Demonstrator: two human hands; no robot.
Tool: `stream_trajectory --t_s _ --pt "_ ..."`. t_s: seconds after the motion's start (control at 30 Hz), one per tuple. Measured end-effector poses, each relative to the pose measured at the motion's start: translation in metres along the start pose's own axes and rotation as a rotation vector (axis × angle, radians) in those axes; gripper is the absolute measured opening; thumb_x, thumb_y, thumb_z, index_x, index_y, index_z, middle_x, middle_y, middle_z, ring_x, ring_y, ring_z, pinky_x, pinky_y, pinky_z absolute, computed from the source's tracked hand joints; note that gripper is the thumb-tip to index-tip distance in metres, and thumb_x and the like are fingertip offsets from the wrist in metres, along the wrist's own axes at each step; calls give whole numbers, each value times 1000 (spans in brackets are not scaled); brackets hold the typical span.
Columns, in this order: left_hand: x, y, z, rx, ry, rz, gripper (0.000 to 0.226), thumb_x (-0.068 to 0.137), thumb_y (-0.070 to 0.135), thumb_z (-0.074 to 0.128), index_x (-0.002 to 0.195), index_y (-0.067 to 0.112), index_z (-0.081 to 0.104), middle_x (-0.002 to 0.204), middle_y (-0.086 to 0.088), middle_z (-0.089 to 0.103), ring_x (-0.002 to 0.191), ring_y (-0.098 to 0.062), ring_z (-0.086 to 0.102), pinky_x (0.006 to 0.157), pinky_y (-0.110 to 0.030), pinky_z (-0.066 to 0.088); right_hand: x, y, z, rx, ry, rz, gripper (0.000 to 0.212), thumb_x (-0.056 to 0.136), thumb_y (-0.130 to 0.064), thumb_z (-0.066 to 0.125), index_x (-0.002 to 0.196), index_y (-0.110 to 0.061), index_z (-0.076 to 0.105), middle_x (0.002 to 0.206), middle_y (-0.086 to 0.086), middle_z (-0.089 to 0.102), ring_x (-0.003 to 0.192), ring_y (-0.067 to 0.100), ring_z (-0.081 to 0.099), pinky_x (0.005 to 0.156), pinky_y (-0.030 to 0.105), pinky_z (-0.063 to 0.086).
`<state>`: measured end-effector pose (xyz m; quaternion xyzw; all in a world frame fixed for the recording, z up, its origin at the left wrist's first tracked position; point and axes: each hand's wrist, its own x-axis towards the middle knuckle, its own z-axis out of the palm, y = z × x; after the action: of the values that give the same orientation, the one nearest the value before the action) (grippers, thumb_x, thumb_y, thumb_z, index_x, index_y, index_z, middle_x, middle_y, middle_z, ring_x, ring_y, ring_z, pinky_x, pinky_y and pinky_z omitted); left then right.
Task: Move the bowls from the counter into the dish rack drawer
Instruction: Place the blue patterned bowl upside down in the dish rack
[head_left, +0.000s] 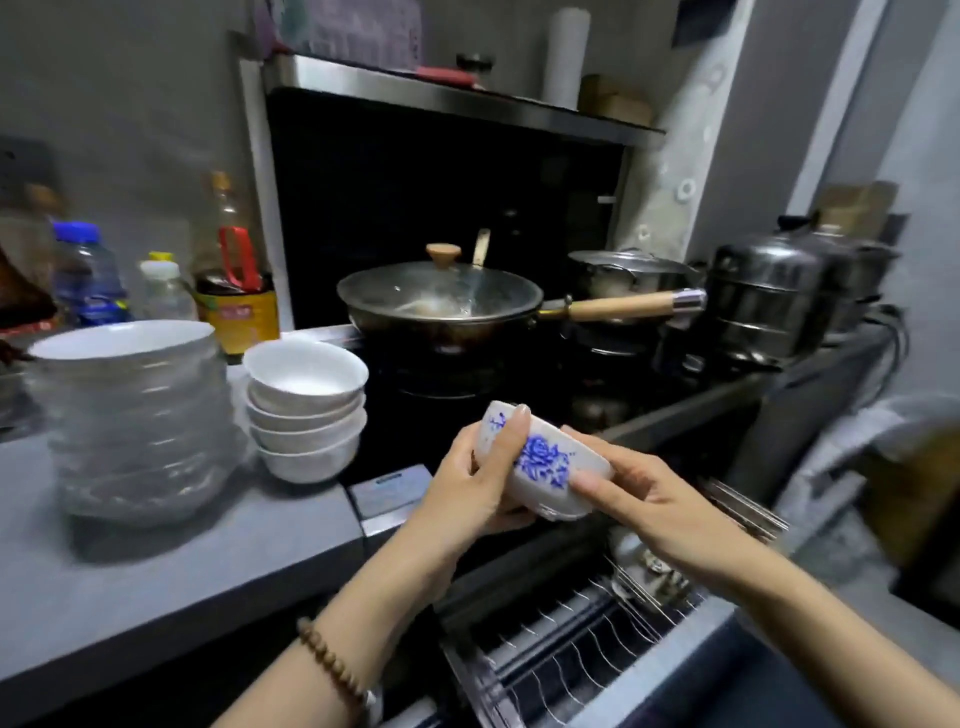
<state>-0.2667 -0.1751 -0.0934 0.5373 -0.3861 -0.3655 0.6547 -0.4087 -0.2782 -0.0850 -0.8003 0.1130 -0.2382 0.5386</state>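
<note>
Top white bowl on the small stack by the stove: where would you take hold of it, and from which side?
Probably by its rim, from above on the near side, thumb inside and fingers under the flare. The top white bowl sits upright, nested in the others, so only its rim and upper wall are exposed; the taller stack crowds its left.

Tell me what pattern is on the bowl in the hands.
A blue flower print on white, on the bowl; shows best in the head view.

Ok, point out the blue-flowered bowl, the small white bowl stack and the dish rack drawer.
blue-flowered bowl (544, 459): head view, painted side.
small white bowl stack (306, 375): head view, top bowl's inside.
dish rack drawer (571, 661): head view, wire tines.
</note>
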Motion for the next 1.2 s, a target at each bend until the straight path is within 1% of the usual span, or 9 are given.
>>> stream_trajectory --t_s 0.07,0.13,0.3,0.5,0.67,0.9,1.03,1.13,1.2 --pt "13 -30 26 10 -72 -118 75 60 74 53 115 23 54 106 -2 72 95 -17 70 78 -33 58 -21 23 -19 7 40 64 17 84 -31 62 93 -19 71 88 -12 71 86 -2 61 79 11 46" --pt "27 -61 44 26 -135 -219 67 72 71 52 118 22 53 105 -4 72 94 -19 71 86 -37 57 -34 50 -37 20 92 121 17 82 -28 60 87 -15 70 77 -8 70 73 -1 60 69 11 46" --pt "64 -139 76 56 -241 -443 61 76 64 55 120 22 55 105 -5 72 88 -16 72 82 -29 56 -39 130 -75 140 126 338 28 84 -36 61 101 -17 72 99 9 74 89 17 67 83 29 49" --pt "109 -228 85 31 -189 -653 57 76 66 56 105 18 64 73 5 71 70 -9 67 87 -32 56 -17 214 -104 193 40 597 25 84 -27 62 105 -15 70 100 3 74 89 11 68 74 18 50" --pt "138 -292 76 89 -150 -718 76 51 79 62 98 18 65 76 2 68 73 -10 61 79 -28 55 10 279 -123 175 -125 790 10 88 -21 62 88 -17 71 82 -2 70 73 6 63 66 18 48" --pt "188 -344 65 129 10 -711 56 69 63 63 101 17 61 71 5 65 61 -4 60 60 -16 48 67 349 -130 134 -156 921 10 91 -18 57 82 -17 63 77 0 59 58 -2 56 49 10 43" --pt "203 -368 55 186 -70 -771 62 61 85 48 69 24 57 57 4 53 52 -8 43 54 -18 35 85 391 -129 184 -156 976 6 87 -25 63 88 -21 66 95 4 63 88 11 57 79 21 51" --pt "212 -385 54 199 26 -718 47 77 67 52 96 25 63 71 6 63 65 -6 54 62 -14 46 88 410 -127 243 -141 1020 5 87 -24 63 87 -21 67 92 1 67 85 9 60 75 19 51" --pt "214 -393 54 223 58 -690 57 72 71 55 105 25 61 76 4 65 68 -8 57 66 -18 49 87 415 -126 274 -140 1043 5 87 -23 62 87 -22 67 83 -5 69 79 5 62 67 15 53"
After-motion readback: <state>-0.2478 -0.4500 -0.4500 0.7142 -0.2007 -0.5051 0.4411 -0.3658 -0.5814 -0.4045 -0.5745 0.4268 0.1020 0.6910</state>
